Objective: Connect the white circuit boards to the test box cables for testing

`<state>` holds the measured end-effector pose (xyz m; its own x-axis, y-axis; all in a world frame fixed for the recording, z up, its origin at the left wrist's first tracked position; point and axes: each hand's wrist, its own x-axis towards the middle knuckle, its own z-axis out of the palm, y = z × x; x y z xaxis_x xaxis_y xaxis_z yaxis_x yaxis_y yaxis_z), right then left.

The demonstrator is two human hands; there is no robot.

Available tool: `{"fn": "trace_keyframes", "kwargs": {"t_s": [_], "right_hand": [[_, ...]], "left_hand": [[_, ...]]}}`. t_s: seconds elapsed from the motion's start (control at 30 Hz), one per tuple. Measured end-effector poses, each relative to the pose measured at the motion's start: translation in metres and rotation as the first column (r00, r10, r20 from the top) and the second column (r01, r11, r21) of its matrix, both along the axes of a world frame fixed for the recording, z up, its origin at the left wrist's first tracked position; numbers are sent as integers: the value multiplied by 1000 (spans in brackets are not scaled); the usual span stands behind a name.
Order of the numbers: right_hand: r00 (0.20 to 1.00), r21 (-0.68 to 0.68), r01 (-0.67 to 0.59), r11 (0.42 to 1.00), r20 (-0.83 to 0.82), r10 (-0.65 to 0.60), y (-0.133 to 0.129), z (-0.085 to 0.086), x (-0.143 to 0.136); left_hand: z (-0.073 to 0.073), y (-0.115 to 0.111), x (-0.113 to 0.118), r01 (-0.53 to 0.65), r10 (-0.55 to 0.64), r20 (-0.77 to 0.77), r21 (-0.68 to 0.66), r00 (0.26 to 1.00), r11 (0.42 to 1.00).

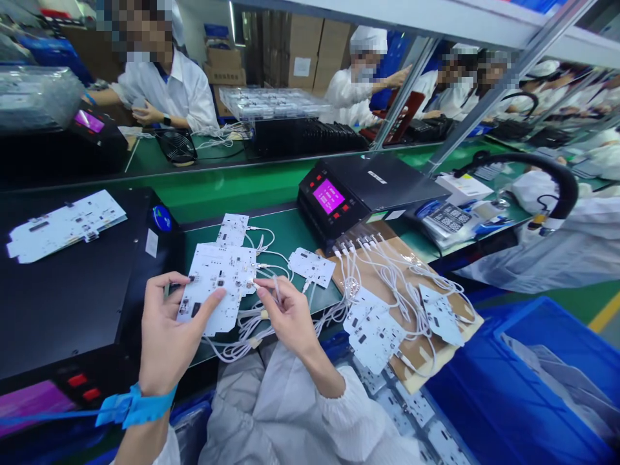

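A large white circuit board (216,284) is gripped along its left side by my left hand (172,323), thumb on top, fingers at the edge. At the board's right edge, my right hand (288,313) pinches a small white cable plug (256,284) against the board. Whether the plug is seated cannot be made out. Behind the large board lies a smaller white board (234,229), and to the right another one (311,267) has a cable attached. Bundled white cables (247,329) lie below the held board.
A black tester (368,187) with a lit pink screen stands behind cardboard (411,381) bearing cables and boards (372,329). Left, a black box (72,297) carries stacked boards (68,226). A blue bin (527,387) is at right. People in white sit across the bench.
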<state>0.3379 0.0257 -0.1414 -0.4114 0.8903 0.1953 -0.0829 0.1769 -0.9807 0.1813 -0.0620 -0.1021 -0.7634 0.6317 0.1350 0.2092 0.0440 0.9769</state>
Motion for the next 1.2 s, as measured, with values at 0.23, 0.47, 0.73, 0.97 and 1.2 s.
{"fn": "trace_keyframes", "kwargs": {"t_s": [0.23, 0.47, 0.73, 0.97, 1.2], "right_hand": [[987, -235, -160, 959, -57, 150, -2, 3, 4], [962, -314, -246, 917, -191, 193, 3, -1, 7], [953, -351, -279, 894, -213, 214, 4, 5, 8], [947, -326, -307, 894, -193, 255, 4, 1, 11], [926, -330, -378, 865, -149, 348, 11, -4, 17]], "left_hand": [[5, 0, 1, 101, -101, 11, -19, 995, 995], [5, -2, -2, 85, -86, -43, -38, 995, 996], [5, 0, -3, 122, -122, -16, -31, 992, 992], [3, -3, -4, 112, -114, -38, -44, 993, 993], [4, -3, -8, 127, -140, -120, -111, 983, 986]]}}
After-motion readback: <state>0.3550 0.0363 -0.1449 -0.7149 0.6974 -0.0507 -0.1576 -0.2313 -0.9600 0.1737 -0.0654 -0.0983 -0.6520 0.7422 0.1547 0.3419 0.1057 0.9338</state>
